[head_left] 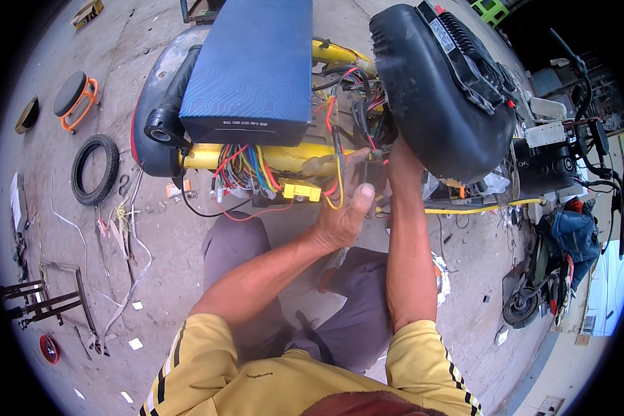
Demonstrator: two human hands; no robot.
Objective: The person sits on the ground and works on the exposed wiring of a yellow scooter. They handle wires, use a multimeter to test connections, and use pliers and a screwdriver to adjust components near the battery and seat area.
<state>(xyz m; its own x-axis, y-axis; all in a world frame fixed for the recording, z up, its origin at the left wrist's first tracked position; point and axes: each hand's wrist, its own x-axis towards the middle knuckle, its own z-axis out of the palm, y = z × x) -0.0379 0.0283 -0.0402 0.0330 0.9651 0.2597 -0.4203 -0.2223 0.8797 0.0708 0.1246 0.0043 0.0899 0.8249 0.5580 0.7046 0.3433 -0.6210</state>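
My left hand grips a small black box with wires at its top, the thumb lying along its near face. Close beside it, my right hand reaches up among the wires under the black seat; its fingers are hidden. Red and yellow wires run down next to my left hand. A bundle of coloured wires with a yellow connector block hangs from the yellow frame of a scooter-like vehicle.
A large blue box rests across the frame, and a black finned unit lies on the seat. On the floor to the left are a tyre, an orange-legged stool and a metal frame. Another vehicle stands at right.
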